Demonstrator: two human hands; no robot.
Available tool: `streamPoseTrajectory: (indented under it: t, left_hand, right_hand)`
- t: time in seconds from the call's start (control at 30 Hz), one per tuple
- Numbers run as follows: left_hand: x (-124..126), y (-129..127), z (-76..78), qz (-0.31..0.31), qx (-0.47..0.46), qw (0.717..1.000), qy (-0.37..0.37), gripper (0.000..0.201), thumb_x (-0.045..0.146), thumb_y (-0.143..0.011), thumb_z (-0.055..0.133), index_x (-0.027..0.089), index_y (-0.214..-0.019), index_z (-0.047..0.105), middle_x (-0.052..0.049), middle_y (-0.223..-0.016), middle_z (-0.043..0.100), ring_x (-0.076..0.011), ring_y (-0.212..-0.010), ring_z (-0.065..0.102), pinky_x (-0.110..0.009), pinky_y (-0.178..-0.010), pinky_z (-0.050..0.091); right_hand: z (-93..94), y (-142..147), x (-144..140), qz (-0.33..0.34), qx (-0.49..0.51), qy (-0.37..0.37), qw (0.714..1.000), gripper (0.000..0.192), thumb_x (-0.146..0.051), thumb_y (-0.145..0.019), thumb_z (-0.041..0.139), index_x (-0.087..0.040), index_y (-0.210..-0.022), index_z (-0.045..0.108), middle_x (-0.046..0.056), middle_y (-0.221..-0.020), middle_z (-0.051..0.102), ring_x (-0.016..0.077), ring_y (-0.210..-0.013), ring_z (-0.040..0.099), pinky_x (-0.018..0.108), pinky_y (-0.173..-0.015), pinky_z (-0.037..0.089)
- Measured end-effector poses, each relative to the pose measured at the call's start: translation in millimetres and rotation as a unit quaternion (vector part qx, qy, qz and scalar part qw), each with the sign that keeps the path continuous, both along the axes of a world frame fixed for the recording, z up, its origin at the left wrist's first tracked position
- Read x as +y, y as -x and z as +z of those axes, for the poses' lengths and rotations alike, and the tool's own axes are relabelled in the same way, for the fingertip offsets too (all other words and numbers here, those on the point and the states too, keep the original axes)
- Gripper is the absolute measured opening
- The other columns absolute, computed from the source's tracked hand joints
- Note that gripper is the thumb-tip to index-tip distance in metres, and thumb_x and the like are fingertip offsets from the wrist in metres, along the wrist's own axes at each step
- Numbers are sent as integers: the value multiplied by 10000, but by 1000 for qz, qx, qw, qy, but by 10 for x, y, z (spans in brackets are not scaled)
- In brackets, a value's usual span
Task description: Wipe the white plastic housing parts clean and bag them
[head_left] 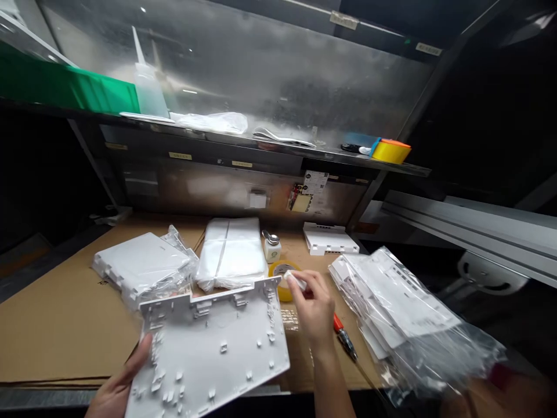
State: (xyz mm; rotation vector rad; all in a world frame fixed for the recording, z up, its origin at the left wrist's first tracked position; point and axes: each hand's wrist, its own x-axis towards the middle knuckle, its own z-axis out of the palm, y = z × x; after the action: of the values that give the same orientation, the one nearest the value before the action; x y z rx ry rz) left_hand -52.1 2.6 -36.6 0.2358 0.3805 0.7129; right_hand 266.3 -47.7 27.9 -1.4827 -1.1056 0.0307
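My left hand (124, 380) grips the left edge of a white plastic housing panel (217, 348), thumb on its face. The panel is tilted toward me and shows moulded clips and posts on its inner side; my left fingers behind it are hidden. Just beyond the panel's upper right corner, my right hand (317, 307) is raised, thumb and fingers pinching a small white wad (296, 281), apparently folded cloth or wipe. Behind that hand lies a yellow tape roll (278, 270). A red and black handled tool (345, 337) rests to its right.
Bagged white panels lie left (148, 261) and right (404, 302). Behind are a stack of clear bags (232, 249), a small dispenser bottle (272, 248) and another white housing (331, 239). A metal shelf (278, 148) crosses above, holding a squeeze bottle (150, 90) and green bin (87, 90).
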Motion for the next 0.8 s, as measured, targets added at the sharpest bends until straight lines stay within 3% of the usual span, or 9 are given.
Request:
streamPoseTrajectory:
  t: [0.1,0.23,0.33,0.43,0.57,0.63,0.7,0.8]
  left_hand:
    - [-105,-212,230,48,83,995,35,762,305,-969,637,490,-1578,217,14,-1426,604,-353,-1312,528,-473,-1203,398]
    - [-206,-564,479,142,115,982,-50,908,103,-926,682,462,-1599,189,-33,-1413,639,-321,-1290,574,-431,-1218,377]
    - [-296,-773,642,164,167,970,-63,894,215,-922,735,480,-1603,220,1,-1431,651,-299,-1357,547,-411,-1214,401]
    - [-353,-861,767,169,185,966,-60,892,291,-916,757,521,-1600,234,34,-1484,622,-286,-1399,523,-404,-1240,368]
    - [-363,-888,855,170,147,970,-96,888,253,-937,735,538,-1602,220,54,-1578,522,-274,-1412,520,-369,-1247,361]
    - [-367,-915,873,163,141,972,-95,946,267,-935,740,534,-1610,134,56,-1580,518,-270,-1404,534,-345,-1225,397]
    - [-373,-945,864,160,135,974,-88,1009,262,-930,748,523,-1605,44,48,-1561,542,-274,-1384,558,-357,-1208,430]
    - [-357,-937,779,164,128,973,-96,1001,162,-923,741,511,-1613,104,7,-1522,588,-291,-1336,601,-415,-1196,455]
  right_hand:
    - [109,153,2,-2,-20,-42,999,123,-300,-962,704,-225,-1014,787,38,-955,687,128,-739,614,244,-618,528]
    - [406,725,-5,113,-50,-119,985,142,-189,-942,706,-235,-1061,766,43,-986,693,136,-820,677,215,-631,581]
    - [545,1052,64,181,-59,-163,968,216,-144,-932,693,-231,-1121,750,51,-1012,696,137,-836,703,213,-647,601]
    - [554,1077,146,173,-52,-169,969,199,-138,-925,692,-232,-1087,762,48,-994,698,139,-809,706,223,-639,602]
    - [535,972,118,141,-29,-165,976,192,-134,-928,699,-248,-1066,768,34,-982,680,110,-733,665,207,-591,574]
    - [563,999,72,158,-29,-173,972,216,-130,-929,702,-252,-1097,763,37,-1004,677,110,-755,669,205,-606,580]
    - [600,1050,57,178,-39,-176,967,224,-128,-934,696,-243,-1115,761,44,-1011,682,119,-788,686,211,-633,595]
    - [595,997,126,163,-61,-150,973,177,-160,-951,680,-230,-1084,774,50,-1001,696,134,-798,698,234,-645,599]
